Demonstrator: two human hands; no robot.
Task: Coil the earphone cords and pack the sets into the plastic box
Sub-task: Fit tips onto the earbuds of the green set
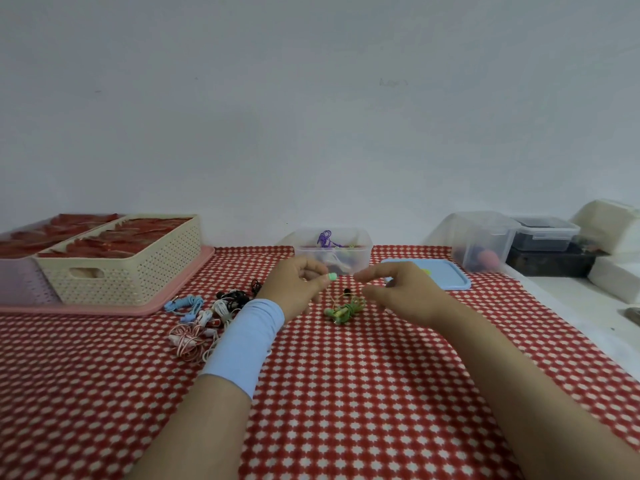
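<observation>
A green earphone set [344,310] lies bunched on the red checked cloth between my hands. My left hand [294,287], with a pale blue wristband, pinches a small green earbud [332,277] held above the bundle. My right hand [394,292] hovers just right of it with fingers curled, thumb and forefinger close together; whether it holds the thin cord I cannot tell. The clear plastic box [360,263] stands behind my hands with a purple cord and other sets inside. A pile of loose earphones [207,317] in blue, black, white and red lies to the left.
A blue lid [446,275] lies right of the box. A cream basket [121,271] on a pink tray [145,306] fills the back left. Clear and dark containers [485,244] and white blocks stand at the back right, past the cloth's edge.
</observation>
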